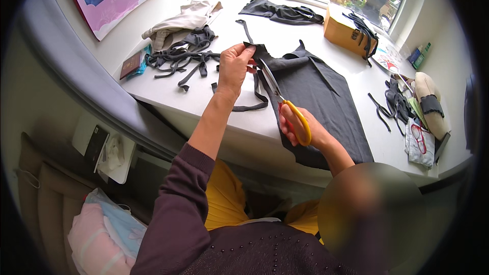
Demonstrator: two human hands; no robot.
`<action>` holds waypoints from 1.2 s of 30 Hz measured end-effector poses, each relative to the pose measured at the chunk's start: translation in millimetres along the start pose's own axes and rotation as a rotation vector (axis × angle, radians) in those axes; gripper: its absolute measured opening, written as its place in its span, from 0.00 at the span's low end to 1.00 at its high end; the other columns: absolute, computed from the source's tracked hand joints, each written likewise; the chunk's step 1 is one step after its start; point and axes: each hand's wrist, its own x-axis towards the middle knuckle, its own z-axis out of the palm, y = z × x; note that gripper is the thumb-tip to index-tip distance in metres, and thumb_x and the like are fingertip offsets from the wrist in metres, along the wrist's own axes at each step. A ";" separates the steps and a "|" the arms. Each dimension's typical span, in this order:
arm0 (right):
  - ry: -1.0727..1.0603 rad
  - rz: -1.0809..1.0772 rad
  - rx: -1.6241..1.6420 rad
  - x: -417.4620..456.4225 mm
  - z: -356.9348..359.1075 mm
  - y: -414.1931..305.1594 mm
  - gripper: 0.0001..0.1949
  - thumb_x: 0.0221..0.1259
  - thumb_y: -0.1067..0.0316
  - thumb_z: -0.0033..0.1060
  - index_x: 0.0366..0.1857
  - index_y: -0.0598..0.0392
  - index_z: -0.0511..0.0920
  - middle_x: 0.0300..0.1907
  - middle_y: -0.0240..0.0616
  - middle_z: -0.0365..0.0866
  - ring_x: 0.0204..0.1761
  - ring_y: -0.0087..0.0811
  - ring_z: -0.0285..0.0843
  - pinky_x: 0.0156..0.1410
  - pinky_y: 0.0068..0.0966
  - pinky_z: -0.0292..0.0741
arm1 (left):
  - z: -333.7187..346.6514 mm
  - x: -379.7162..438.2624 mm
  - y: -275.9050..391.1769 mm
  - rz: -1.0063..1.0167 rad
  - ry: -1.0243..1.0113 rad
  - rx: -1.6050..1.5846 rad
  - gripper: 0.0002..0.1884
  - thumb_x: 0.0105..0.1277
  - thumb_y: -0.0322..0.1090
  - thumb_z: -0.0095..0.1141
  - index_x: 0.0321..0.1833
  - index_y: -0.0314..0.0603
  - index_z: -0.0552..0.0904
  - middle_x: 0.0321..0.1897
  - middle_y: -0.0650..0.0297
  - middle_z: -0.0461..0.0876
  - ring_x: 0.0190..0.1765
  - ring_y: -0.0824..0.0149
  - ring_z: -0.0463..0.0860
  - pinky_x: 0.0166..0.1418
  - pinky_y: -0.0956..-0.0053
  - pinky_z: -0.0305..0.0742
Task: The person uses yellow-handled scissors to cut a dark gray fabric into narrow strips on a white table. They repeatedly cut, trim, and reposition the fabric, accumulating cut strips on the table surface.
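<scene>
My left hand (237,67) pinches the upper left edge of a dark grey cloth (319,91) between thumb and fingers, lifting it off the white windowsill counter (206,101). In my right hand (301,124) is a pair of scissors (271,80) with yellow and red handles. Their blades point up and away, lying along the cloth's left side close to my left fingers. Whether the blades are parted is hard to tell. Below my left hand, a narrow dark fabric strip (250,107) curls on the counter. The cloth's lower end drapes over the front edge.
Left lie dark fabric strips (181,55), a beige garment (183,19) and a maroon booklet (131,65). Another dark cloth (280,11) is by the window, near a yellow box (345,34). At right are a stuffed beige form (427,91) and red-framed glasses (419,139).
</scene>
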 end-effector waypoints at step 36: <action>-0.163 0.145 -0.060 -22.0 -4.9 -26.2 0.34 0.68 0.23 0.36 0.33 0.49 0.71 0.28 0.29 0.75 0.25 0.19 0.69 0.32 0.18 0.73 | -8.6 -0.6 -2.4 -0.252 0.094 -0.179 0.09 0.74 0.40 0.56 0.43 0.42 0.78 0.25 0.68 0.75 0.22 0.66 0.84 0.22 0.72 0.85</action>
